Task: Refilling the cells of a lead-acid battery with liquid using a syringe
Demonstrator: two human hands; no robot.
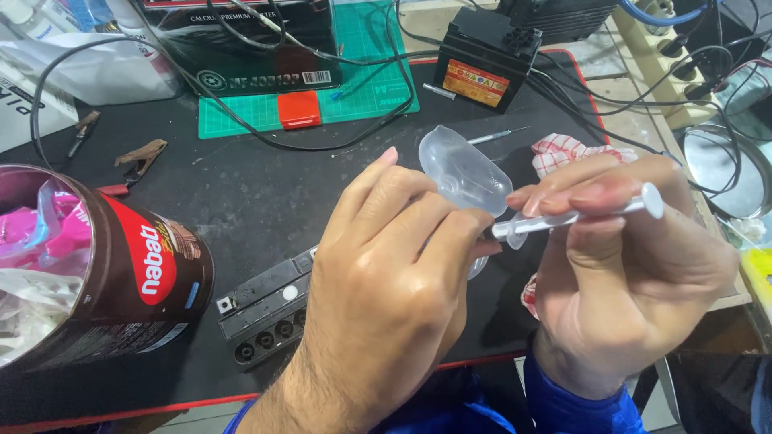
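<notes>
Syringe (575,215), thin and clear, sits pinched in the right hand (627,273), its tip poking at the soft clear plastic bottle (465,173) that the left hand (386,281) grips just above the bench (241,193), maybe to line the two up. At nine o'clock lies a brown round tin (121,265) with a red label. At twelve o'clock stands a small black battery (485,56) with an orange label.

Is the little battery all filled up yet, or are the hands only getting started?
Done: the small black battery lies on the mat with its round holes uncapped. In hand: the left hand holds a clear plastic bottle, and the right hand holds a syringe with its tip at the bottle. Left: the syringe is nowhere near the holes; their contents can't be seen.
</notes>
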